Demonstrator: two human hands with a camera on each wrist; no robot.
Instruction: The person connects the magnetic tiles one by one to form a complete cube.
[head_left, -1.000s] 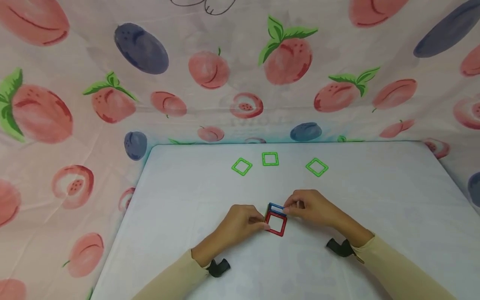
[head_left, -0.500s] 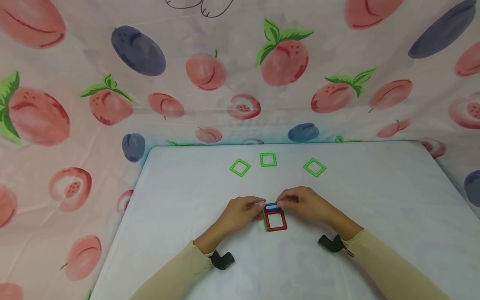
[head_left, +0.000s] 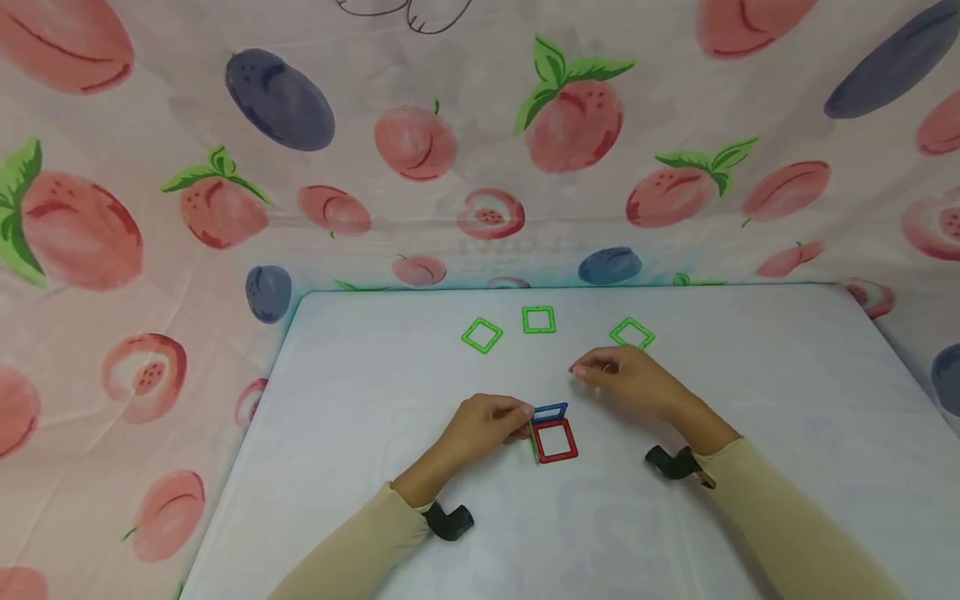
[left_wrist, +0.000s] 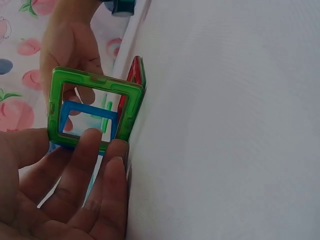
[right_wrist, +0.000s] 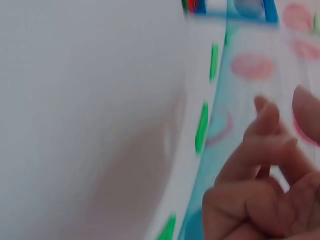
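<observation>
A small build of square magnetic tile frames stands near the middle of the white table. Its red tile [head_left: 573, 437] faces the head camera, with a blue tile [head_left: 551, 408] behind it and a green tile [left_wrist: 75, 76] along its left side. My left hand [head_left: 487, 429] holds the build at its back left corner, thumb at the green tile's edge and fingers along another side in the left wrist view. Up and to the right of the build, my right hand [head_left: 637, 383] hovers with fingers loosely bent and nothing between them. It partly covers a loose green tile [head_left: 618, 326].
Two more loose green tiles lie toward the back edge: a turned one [head_left: 471, 327] on the left and a straight one [head_left: 538, 308] beside it. A fruit-print cloth [head_left: 420, 217] hangs behind the white table [head_left: 360, 367].
The left hand shifted from the red tile's lower left up to the back corner. The right hand let go of the blue tile and moved up and right, toward the far green tile.
</observation>
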